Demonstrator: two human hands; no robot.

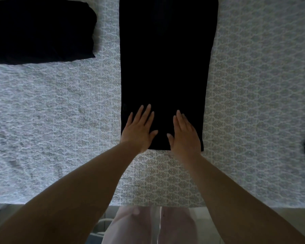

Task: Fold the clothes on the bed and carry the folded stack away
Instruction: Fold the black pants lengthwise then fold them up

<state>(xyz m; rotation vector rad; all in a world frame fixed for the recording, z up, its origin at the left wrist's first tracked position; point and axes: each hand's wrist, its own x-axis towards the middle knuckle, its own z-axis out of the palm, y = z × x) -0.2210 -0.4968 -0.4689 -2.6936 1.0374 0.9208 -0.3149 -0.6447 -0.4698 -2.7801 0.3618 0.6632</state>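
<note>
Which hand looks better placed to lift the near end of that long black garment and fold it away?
Neither clearly. The left hand and right hand both lie flat on the near end of the long black garment, left by its left edge, right by its right edge. Likely both lift together.

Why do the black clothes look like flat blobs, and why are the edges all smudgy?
Head view: dim light swallows every crease in the long black garment under the left hand and right hand, and in the folded black pile; the bedspread smears toward the corners, where the wide lens bends it.
</note>
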